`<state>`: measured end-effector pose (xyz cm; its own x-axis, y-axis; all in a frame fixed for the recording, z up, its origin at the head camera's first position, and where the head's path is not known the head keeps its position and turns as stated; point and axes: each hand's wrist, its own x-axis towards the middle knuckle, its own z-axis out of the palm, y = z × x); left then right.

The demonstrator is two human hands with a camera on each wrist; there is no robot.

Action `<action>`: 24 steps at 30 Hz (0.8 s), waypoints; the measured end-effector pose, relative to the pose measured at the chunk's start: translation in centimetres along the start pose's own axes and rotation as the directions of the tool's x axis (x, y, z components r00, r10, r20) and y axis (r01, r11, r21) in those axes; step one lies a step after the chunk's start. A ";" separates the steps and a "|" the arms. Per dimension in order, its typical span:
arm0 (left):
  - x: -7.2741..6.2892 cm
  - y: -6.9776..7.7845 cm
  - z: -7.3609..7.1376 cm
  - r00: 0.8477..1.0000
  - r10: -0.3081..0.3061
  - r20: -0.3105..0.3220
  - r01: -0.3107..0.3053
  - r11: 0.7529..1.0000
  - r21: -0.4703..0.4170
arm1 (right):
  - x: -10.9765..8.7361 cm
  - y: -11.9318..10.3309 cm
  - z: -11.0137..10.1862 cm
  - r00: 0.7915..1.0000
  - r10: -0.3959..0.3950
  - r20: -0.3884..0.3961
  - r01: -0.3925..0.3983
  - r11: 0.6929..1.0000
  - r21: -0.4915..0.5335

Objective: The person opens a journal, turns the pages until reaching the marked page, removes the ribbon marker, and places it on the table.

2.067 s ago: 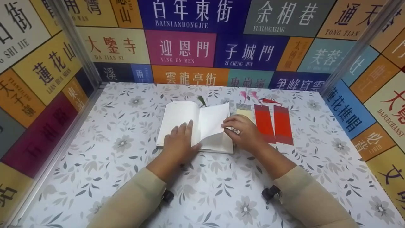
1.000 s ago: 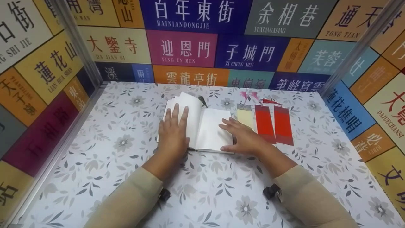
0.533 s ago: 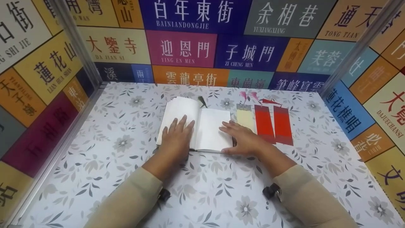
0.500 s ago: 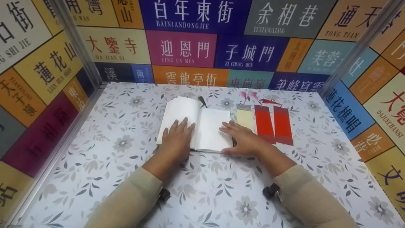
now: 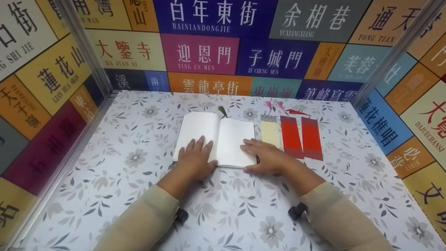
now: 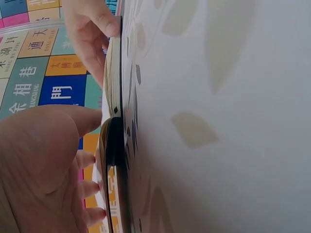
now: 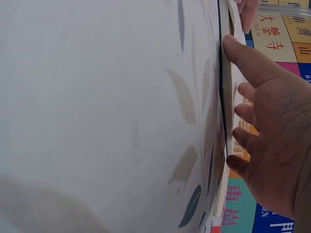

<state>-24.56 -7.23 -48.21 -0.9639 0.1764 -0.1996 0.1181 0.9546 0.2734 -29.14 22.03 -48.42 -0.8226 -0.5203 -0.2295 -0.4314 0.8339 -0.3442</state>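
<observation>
An open book with blank white pages lies on the table in the head view. My left hand rests on the lower part of the left page, its fingers extended and slightly spread, the thumb by the spine. Along the right page's outer edge lies my right hand, fingertips on the paper and thumb at the lower corner. The left wrist view shows the book's dark spine edge-on, below my thumb. In the right wrist view the thumb and fingertips line the page block. A dark green tassel pokes out above the book.
Right of the book lie a pale yellow bookmark and two red ones, a left red bookmark and a right red bookmark, with pink tassels and a red tassel above. Sign-covered panels enclose the floral table.
The right hand pinched a lifted page, which has since turned over to the left. The left hand pressed up the left page, then slid down towards the near edge; the left pages lie flatter.
</observation>
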 end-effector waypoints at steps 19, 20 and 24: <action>-0.1 -0.4 -0.1 1.000 0.000 0.014 0.000 1.000 -0.031 | -0.2 -0.1 -0.6 0.994 0.104 -0.012 -0.102 0.988 0.113; -0.1 -0.4 -0.1 1.000 0.002 0.014 -0.001 0.999 -0.032 | -0.2 -0.1 -0.6 0.993 0.114 -0.022 -0.110 0.985 0.129; 0.0 -0.3 -0.1 1.000 0.003 0.014 -0.003 1.000 -0.028 | 0.0 -0.1 -0.7 0.992 0.076 -0.097 -0.061 0.987 0.149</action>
<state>-24.57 -7.58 -48.24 -0.9600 0.1830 -0.2120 0.1142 0.9470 0.3004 -29.36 22.08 -47.76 -0.8852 -0.4348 -0.1654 -0.3201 0.8273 -0.4617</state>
